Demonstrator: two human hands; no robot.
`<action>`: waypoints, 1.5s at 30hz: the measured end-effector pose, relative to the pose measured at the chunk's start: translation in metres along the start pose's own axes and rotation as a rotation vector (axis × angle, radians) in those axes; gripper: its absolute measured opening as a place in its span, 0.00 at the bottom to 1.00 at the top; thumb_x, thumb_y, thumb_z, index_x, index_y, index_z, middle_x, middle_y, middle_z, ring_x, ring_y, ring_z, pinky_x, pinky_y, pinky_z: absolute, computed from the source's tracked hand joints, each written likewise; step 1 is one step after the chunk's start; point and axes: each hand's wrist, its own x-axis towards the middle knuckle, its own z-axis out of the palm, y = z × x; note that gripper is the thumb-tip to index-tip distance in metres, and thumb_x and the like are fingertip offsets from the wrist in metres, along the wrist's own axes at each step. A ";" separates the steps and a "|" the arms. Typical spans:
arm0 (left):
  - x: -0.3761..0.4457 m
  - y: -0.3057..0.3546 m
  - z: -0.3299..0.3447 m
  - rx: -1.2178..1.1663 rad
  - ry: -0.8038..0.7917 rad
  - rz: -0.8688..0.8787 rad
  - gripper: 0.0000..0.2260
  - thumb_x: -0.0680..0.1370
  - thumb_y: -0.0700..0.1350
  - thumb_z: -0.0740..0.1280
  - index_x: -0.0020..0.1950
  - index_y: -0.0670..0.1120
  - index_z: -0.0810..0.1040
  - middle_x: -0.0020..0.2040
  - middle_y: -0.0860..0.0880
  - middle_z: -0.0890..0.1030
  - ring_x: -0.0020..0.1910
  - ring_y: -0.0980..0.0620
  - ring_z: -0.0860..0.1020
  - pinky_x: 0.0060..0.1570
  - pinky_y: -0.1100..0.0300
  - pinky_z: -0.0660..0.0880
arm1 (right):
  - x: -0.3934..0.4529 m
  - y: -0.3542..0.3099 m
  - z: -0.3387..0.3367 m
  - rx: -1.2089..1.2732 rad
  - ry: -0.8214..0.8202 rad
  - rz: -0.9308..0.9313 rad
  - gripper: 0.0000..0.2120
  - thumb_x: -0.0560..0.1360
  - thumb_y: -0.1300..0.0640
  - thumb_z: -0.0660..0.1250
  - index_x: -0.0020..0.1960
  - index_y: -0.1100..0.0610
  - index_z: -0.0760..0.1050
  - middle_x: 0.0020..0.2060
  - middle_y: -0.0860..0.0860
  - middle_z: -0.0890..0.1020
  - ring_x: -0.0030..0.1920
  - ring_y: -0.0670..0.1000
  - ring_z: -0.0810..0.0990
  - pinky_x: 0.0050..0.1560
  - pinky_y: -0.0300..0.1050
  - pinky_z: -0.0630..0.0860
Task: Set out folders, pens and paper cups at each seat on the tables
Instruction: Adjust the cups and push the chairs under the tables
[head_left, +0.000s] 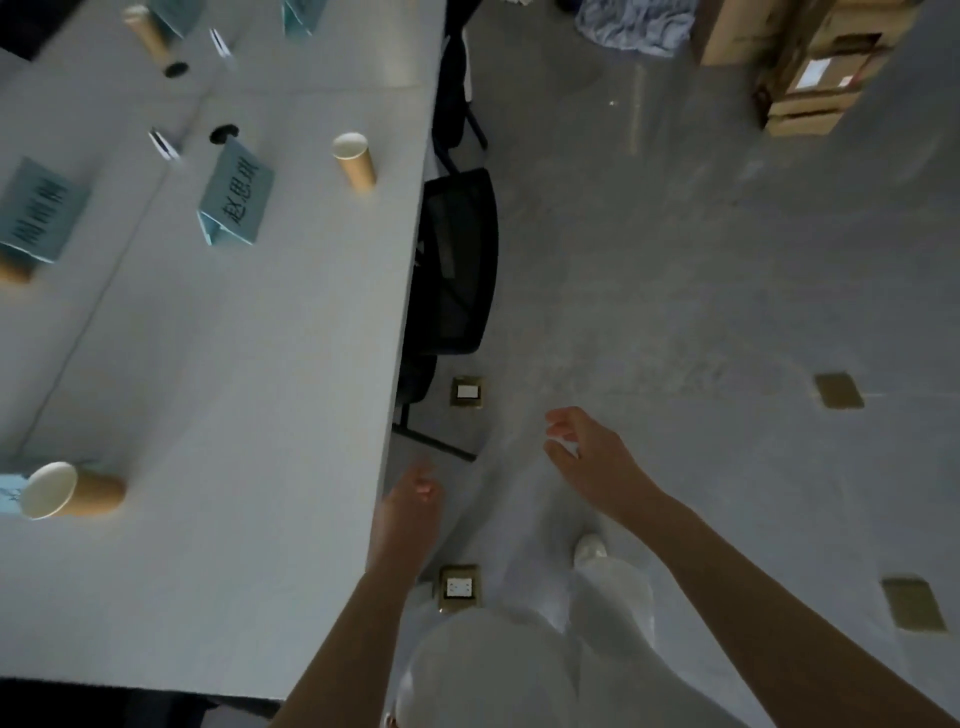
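- Two bare hands reach forward over the grey floor (701, 249), both holding nothing.
- The left hand (410, 504) hangs just beside the bench's (249, 374) right edge, fingers loosely curled and relaxed.
- The right hand (587, 457) is further out over the floor, well apart from the bench, fingers loosely spread and slightly bent.
- Three brown paper cups with white insides are plainly seen upright on the white bench: the near cup (72, 491) at the left edge of the view, the middle cup (355, 161) close to the bench's right edge, and the far cup (148, 31) at the top left.
- A teal name card (236, 195) with dark characters stands to the left of the middle cup; a second teal card (39, 208) sits further left.
- No part of the near cup touches either hand.
- A black chair (457, 260) is tucked against the bench's right side, beyond the left hand.
- Cardboard boxes (810, 62) are stacked on the floor at the top right, and brass floor sockets (460, 587) are set into the floor near the person's pale trousers (493, 670).
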 end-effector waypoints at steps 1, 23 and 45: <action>-0.003 0.011 0.010 -0.009 0.014 -0.032 0.12 0.79 0.42 0.62 0.62 0.48 0.76 0.44 0.48 0.80 0.39 0.50 0.79 0.38 0.58 0.77 | 0.009 0.005 -0.015 -0.019 -0.013 -0.011 0.16 0.79 0.56 0.62 0.66 0.57 0.69 0.59 0.52 0.78 0.57 0.47 0.75 0.55 0.36 0.66; 0.188 0.191 0.028 -0.173 0.322 -0.090 0.15 0.79 0.40 0.62 0.66 0.45 0.74 0.58 0.47 0.79 0.44 0.56 0.75 0.48 0.60 0.70 | 0.299 -0.067 -0.130 -0.170 -0.217 -0.309 0.18 0.78 0.56 0.64 0.67 0.57 0.69 0.60 0.51 0.78 0.61 0.49 0.76 0.56 0.36 0.67; 0.461 0.237 -0.024 -0.029 0.492 -0.395 0.28 0.80 0.45 0.61 0.79 0.48 0.55 0.81 0.49 0.49 0.79 0.45 0.41 0.75 0.47 0.46 | 0.640 -0.224 -0.042 -0.163 -0.617 -0.305 0.33 0.72 0.53 0.72 0.72 0.54 0.58 0.60 0.50 0.71 0.60 0.53 0.75 0.61 0.49 0.74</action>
